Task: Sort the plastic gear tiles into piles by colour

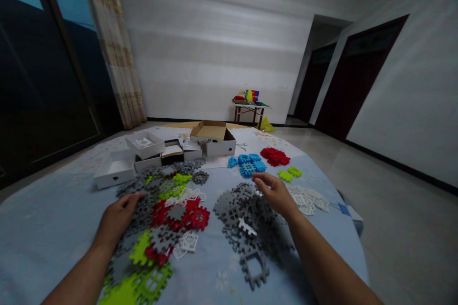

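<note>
My left hand [119, 219] reaches to the left edge of a mixed pile of interlocking toothed plastic pieces, its fingers stretched towards dark grey pieces [143, 212]. Nothing shows in its grasp. Red pieces [195, 214], lime green pieces [153, 283] and white lattice pieces [188, 243] lie mixed in that pile. Above a separate heap of grey pieces [232, 212] hovers my right hand [275, 193], thumb and fingers apart, holding nothing that I can see. A white toothed piece [247, 227] lies on this heap, and a square grey frame piece [255, 269] lies at its near end.
Blue pieces [248, 164], red pieces [275, 156], lime pieces [289, 173] and white pieces [307, 200] form small groups to the right. Open white boxes [116, 169] and a larger brown-lined box [221, 147] stand behind on the cloth-covered round table [200, 281].
</note>
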### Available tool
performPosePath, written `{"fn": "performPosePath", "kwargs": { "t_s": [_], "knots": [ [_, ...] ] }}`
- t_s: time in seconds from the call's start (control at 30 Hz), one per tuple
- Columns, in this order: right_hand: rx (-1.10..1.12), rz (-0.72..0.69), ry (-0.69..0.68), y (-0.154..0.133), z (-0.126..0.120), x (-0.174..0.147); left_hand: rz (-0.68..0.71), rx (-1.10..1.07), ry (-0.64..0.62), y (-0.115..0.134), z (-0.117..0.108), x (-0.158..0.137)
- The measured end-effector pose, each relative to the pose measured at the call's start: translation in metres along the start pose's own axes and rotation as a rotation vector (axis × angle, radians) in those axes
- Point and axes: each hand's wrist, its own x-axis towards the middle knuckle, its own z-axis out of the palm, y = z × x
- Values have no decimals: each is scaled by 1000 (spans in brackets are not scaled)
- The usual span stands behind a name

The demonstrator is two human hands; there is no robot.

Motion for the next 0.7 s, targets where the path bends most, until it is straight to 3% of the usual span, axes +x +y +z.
{"fn": "performPosePath", "kwargs": {
  "t_s": [0.1,0.3,0.43,0.57,0.7],
  "knots": [
    [-58,-100,-70,-7,14,-9,-25,-11,-7,-1,0,0],
    [-160,-310,-368,-46,49,-27,-47,-40,3,-4,3,1],
    [-376,-383,-511,-65,75,-29,-50,-40,-1,-3,1,-1],
    [-618,-437,-524,-66,102,-29,-44,-34,-23,0,-2,-1],
    [-683,-457,-484,-58,116,-28,-77,-25,-26,-4,-2,5]
  ]
}}
